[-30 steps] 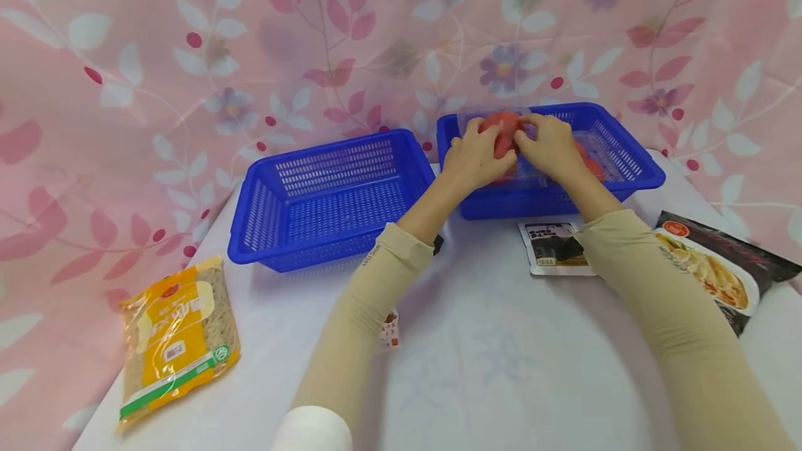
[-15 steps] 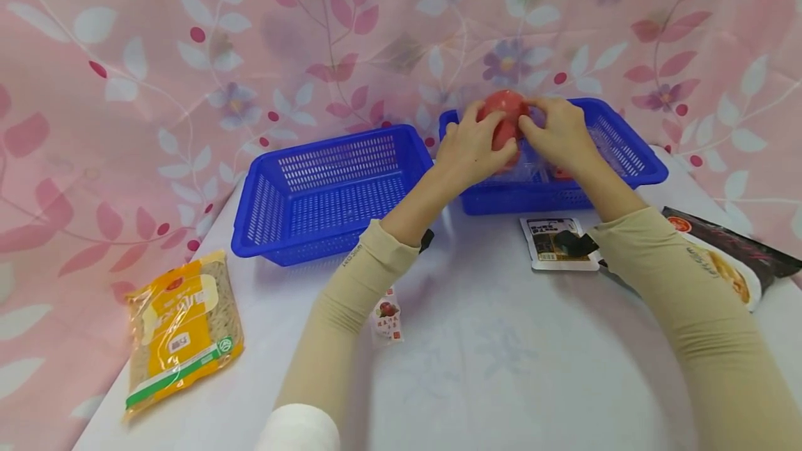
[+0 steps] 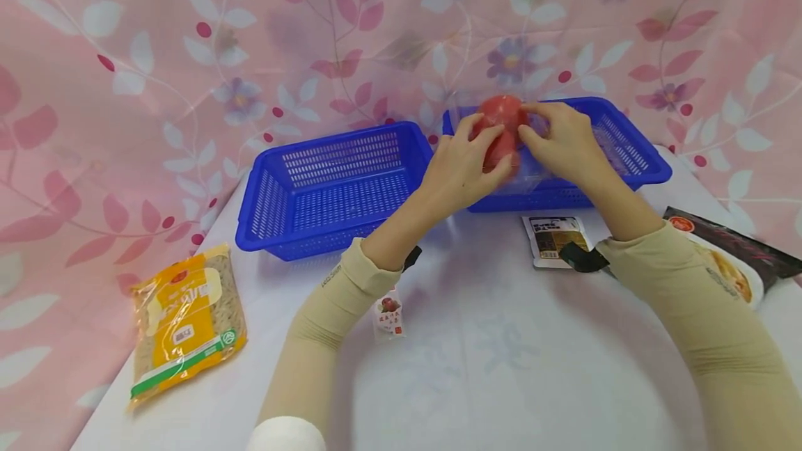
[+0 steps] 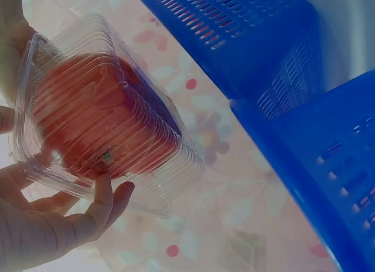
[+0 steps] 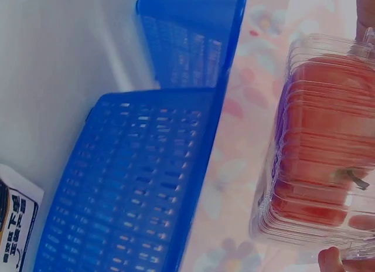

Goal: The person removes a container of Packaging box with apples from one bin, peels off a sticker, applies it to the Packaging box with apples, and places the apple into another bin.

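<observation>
Behind everything hangs a pink floral cloth (image 3: 401, 40), with a white-covered surface (image 3: 464, 381) in front of it. On the surface stand two blue slotted baskets side by side. The left basket (image 3: 332, 235) shows its perforated floor; inside the right basket (image 3: 564, 195) there is some clear plastic, too indistinct to make out. At the far left lies a yellow bag (image 3: 184, 326), its clear windows showing pale contents. At the far right lies a dark packet (image 3: 733, 249) with a food picture, partly covered by the right sleeve (image 3: 702, 326). A ribbed clear plastic box (image 4: 188, 160), tilted, is held over the left end of the right basket; red tomato (image 4: 88, 119) with a green stem end shows through its wall. The left hand (image 3: 460, 165) has its fingers curled around the box's left side, and the right hand (image 3: 564, 141) pinches its right side between thumb and fingers. A flat pouch (image 3: 554, 242) lies just in front of the right basket. Smallest is a white sachet (image 3: 389, 315) beside the left forearm.
</observation>
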`<state>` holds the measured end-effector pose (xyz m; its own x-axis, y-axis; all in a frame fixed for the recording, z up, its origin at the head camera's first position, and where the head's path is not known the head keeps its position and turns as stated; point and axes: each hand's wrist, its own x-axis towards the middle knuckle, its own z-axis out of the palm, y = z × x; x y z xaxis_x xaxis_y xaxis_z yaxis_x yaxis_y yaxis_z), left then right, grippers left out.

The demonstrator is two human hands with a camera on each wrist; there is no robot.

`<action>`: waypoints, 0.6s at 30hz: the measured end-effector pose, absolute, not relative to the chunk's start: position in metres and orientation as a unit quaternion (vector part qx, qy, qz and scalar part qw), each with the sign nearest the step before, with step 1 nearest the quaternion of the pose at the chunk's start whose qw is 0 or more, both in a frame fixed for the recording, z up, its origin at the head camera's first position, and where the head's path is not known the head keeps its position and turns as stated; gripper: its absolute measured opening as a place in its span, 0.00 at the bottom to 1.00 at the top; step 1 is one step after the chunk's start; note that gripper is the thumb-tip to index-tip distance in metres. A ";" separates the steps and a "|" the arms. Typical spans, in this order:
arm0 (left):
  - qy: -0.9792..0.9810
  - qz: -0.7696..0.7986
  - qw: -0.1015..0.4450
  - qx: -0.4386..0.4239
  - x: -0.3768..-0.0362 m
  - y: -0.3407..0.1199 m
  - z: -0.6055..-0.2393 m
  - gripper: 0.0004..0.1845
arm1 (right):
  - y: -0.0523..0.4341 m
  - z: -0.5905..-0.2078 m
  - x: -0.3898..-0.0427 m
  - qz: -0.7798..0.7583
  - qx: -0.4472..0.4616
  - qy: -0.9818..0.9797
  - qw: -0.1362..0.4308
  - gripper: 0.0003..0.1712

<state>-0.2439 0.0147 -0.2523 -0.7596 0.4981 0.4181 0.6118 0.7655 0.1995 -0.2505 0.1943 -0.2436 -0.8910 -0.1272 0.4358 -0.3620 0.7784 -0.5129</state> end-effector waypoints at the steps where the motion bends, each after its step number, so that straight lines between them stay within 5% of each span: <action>1: -0.921 -0.165 0.175 -0.306 -0.242 0.013 -0.253 0.27 | 0.194 -0.244 -0.248 0.304 0.135 -0.923 0.192 0.24; 18: -0.866 -0.188 0.215 -0.411 -0.185 -0.031 -0.279 0.25 | 0.194 -0.261 -0.197 0.287 0.217 -0.911 0.201 0.17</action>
